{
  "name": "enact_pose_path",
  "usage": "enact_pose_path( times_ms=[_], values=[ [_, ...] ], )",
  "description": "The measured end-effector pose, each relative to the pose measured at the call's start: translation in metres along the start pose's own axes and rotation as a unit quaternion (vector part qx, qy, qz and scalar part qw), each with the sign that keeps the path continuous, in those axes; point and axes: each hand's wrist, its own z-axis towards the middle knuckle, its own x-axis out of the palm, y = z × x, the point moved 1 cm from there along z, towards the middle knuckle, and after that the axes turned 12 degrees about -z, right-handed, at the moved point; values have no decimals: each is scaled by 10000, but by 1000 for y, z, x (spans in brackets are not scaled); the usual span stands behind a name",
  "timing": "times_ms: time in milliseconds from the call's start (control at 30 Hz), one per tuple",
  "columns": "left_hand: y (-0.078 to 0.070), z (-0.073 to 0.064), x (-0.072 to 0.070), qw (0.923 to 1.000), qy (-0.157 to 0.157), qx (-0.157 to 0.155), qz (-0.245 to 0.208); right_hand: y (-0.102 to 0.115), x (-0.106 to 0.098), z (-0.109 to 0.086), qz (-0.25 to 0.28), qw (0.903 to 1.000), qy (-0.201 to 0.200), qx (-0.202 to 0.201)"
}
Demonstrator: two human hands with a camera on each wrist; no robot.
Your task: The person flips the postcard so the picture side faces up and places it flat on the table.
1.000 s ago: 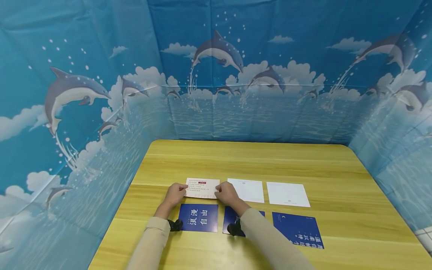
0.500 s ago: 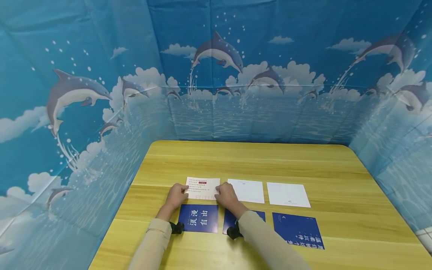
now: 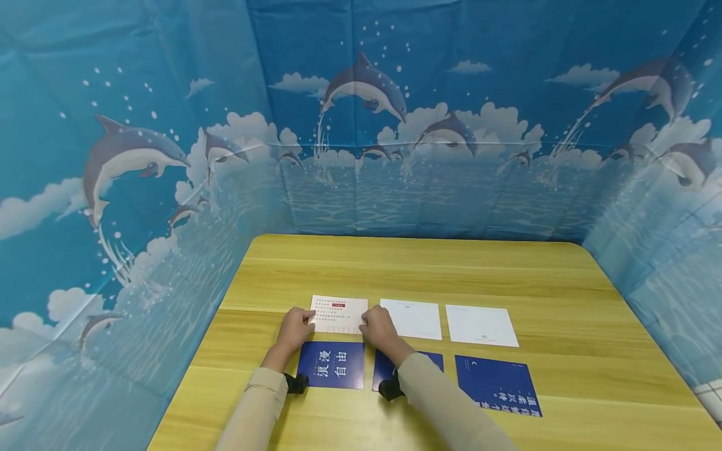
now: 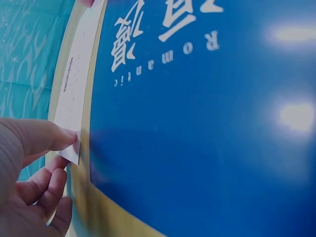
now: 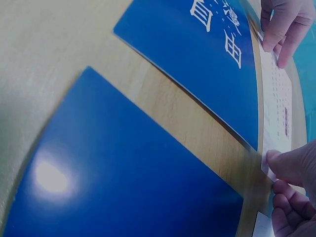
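Note:
A pale postcard [image 3: 338,315] with rows of small print and a dark red block lies between my two hands, close to the table. My left hand [image 3: 295,327] pinches its left edge; in the left wrist view the thumb [image 4: 64,138] presses on the card's face near a corner. At the opposite edge my right hand [image 3: 380,327] pinches the card, its thumb [image 5: 284,164] on top in the right wrist view. Just nearer than this card is a blue card [image 3: 352,365] with white characters. A second blue card [image 3: 431,359] is partly covered by my right forearm.
Right of my hands lie two white cards, one beside my right hand [image 3: 417,319] and one farther right [image 3: 482,326]. A third blue card [image 3: 499,382] with white writing is at the right front. The yellow wooden table [image 3: 417,266] meets a dolphin-printed curtain [image 3: 395,188] behind.
The pale postcard has come down flatter, and large faint lettering along its near edge now shows. Both hands have stayed at its edges with only slight movement.

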Motion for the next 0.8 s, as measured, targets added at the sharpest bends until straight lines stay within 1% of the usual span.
enact_pose_path(
  times_ms=[167, 233, 533, 633, 800],
  values=[
    [-2, -2, -1, 9989, -125, -51, 459, 1, 0, -1, 68, 9999, 72, 27],
    [-3, -2, -1, 9982, -156, -70, 574, 1, -1, -1, 106, 9999, 74, 56],
    [-2, -2, -2, 9977, -140, -88, 653, 1, 1, 1, 197, 9997, 77, 146],
    [-2, -2, -1, 9979, -145, -117, 613, 0, 2, 0, 205, 9997, 56, 137],
    [-2, -1, -1, 9982, -49, -117, 587, -1, 2, 2, 263, 9994, 103, 192]
  ],
)
